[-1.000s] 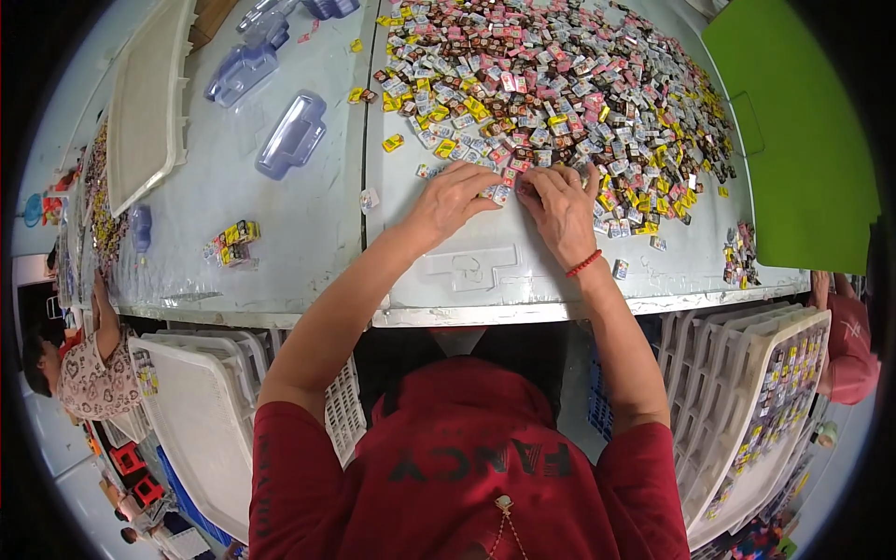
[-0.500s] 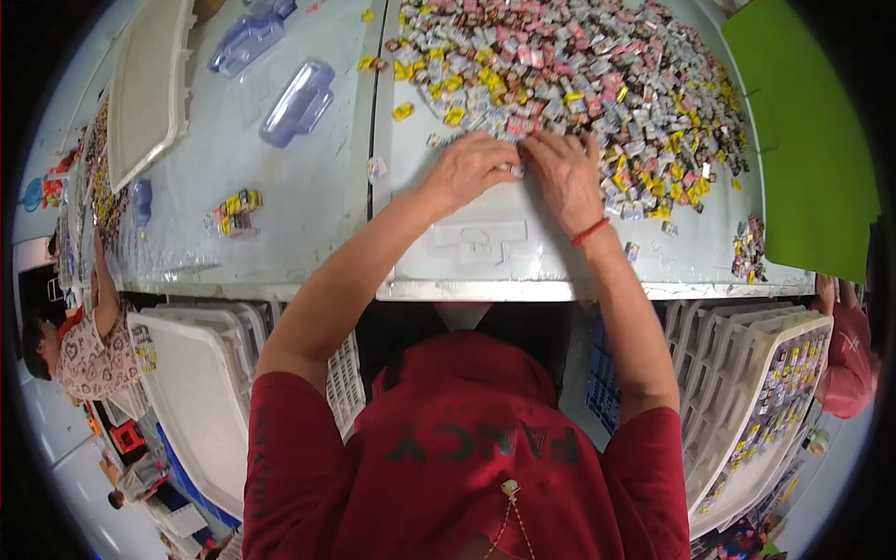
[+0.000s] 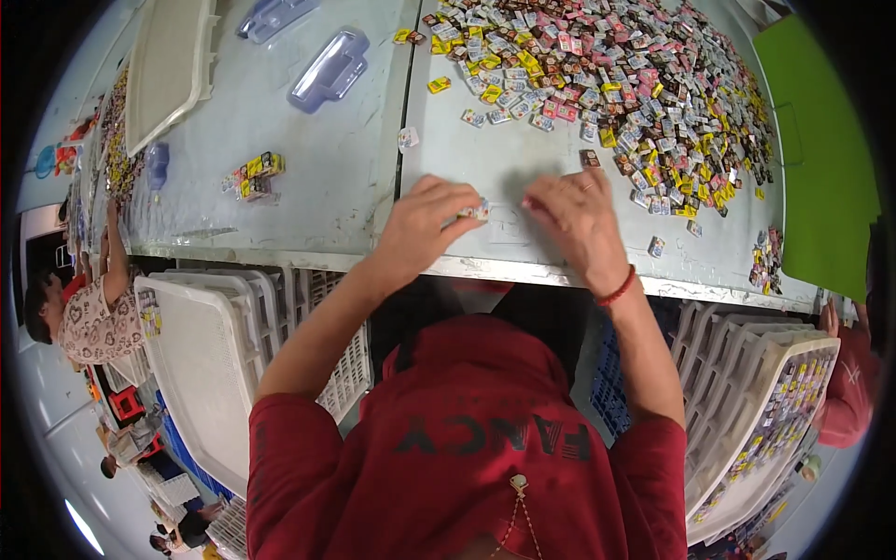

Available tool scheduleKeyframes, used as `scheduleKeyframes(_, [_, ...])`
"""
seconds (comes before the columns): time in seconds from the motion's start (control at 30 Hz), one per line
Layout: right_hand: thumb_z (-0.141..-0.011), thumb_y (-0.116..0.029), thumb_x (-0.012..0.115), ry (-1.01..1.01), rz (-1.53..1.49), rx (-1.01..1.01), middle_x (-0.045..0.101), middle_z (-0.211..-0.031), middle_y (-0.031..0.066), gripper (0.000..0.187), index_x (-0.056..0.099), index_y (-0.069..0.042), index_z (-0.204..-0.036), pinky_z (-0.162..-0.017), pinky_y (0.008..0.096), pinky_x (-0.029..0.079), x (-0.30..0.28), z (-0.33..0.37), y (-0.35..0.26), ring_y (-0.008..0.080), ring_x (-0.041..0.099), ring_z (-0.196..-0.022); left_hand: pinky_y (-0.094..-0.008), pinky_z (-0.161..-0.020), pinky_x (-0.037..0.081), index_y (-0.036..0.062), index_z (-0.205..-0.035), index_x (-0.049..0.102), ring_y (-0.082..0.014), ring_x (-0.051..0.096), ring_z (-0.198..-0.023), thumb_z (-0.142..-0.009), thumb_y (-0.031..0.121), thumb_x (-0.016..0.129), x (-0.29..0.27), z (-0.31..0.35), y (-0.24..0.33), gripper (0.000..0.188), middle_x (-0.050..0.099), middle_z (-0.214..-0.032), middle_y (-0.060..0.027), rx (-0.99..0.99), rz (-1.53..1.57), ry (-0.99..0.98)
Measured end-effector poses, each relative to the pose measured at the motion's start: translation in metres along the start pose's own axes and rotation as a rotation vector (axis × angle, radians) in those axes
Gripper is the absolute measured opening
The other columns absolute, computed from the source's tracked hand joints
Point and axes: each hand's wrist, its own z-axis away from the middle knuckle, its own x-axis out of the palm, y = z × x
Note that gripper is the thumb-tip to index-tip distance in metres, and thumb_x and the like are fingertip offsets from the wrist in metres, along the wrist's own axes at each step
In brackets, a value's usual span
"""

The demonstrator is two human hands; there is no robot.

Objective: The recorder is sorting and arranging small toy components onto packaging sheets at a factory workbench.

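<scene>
My left hand (image 3: 425, 224) pinches a small white printed packet (image 3: 476, 211) between thumb and fingers, just above the table. My right hand (image 3: 579, 219) is closed at the fingertips on a small pink packet (image 3: 528, 203), which is mostly hidden by the fingers. Between and below the hands, a clear plastic tray (image 3: 509, 229) lies on the table, faint against the pale surface. Beyond my hands spreads a large heap of small packets (image 3: 597, 84) in white, pink, yellow and brown. A few loose ones lie at its near edge, including a brown packet (image 3: 589, 159) beyond my right hand.
To the left lie empty clear trays (image 3: 329, 71), a yellow-and-black cluster of packets (image 3: 255, 175) and a large white tray (image 3: 173, 70). A green panel (image 3: 826, 159) borders the right side. Stacked white crates (image 3: 191, 373) stand below the table; co-workers are at both sides.
Both hands have drawn back from the heap toward the table's near edge and moved apart. Each has come away with a small packet. The whole view has shifted slightly.
</scene>
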Motion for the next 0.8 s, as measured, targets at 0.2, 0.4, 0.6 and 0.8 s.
scheduleKeyframes(0.2, [-0.078, -0.010, 0.068, -0.065, 0.056, -0.112, 0.067, -0.101, 0.0075, 0.019, 0.068, -0.006, -0.096, -0.095, 0.0419, 0.040, 0.030, 0.008, -0.009, 0.0240, 0.058, -0.092, -0.0338, -0.077, 0.050, 0.0023, -0.095, 0.066, -0.0245, 0.058, -0.088, -0.070, 0.006, 0.074, 0.021, 0.006, -0.002, 0.026, 0.065, -0.096, -0.0058, 0.015, -0.035, 0.050])
scheduleKeyframes(0.4, [-0.077, -0.008, 0.069, 0.006, -0.045, -0.084, 0.066, -0.099, 0.0071, 0.019, 0.067, -0.004, -0.095, -0.090, 0.0388, 0.042, 0.043, 0.013, -0.011, 0.0248, 0.057, -0.088, -0.0334, -0.078, 0.050, 0.0011, -0.094, 0.068, -0.0240, 0.058, -0.090, -0.071, 0.006, 0.074, 0.022, 0.004, -0.011, 0.024, 0.065, -0.096, -0.0066, 0.025, -0.040, 0.080])
scheduleKeyframes(0.6, [-0.075, -0.007, 0.071, 0.055, -0.087, -0.035, 0.065, -0.099, 0.0081, 0.021, 0.068, -0.004, -0.095, -0.089, 0.0393, 0.043, 0.046, 0.014, -0.015, 0.0259, 0.057, -0.089, -0.0328, -0.078, 0.051, 0.0010, -0.093, 0.068, -0.0234, 0.060, -0.092, -0.074, 0.005, 0.072, 0.023, 0.000, -0.020, 0.021, 0.064, -0.098, -0.0068, 0.082, 0.001, 0.093])
scheduleKeyframes(0.8, [-0.075, -0.006, 0.072, 0.108, -0.110, 0.006, 0.064, -0.100, 0.0096, 0.026, 0.067, -0.004, -0.100, -0.094, 0.0446, 0.044, 0.046, 0.016, -0.018, 0.0276, 0.059, -0.091, -0.0333, -0.082, 0.050, -0.0004, -0.097, 0.067, -0.0293, 0.060, -0.101, -0.076, 0.006, 0.071, 0.026, 0.005, -0.024, 0.022, 0.064, -0.107, -0.0107, -0.021, 0.052, 0.051])
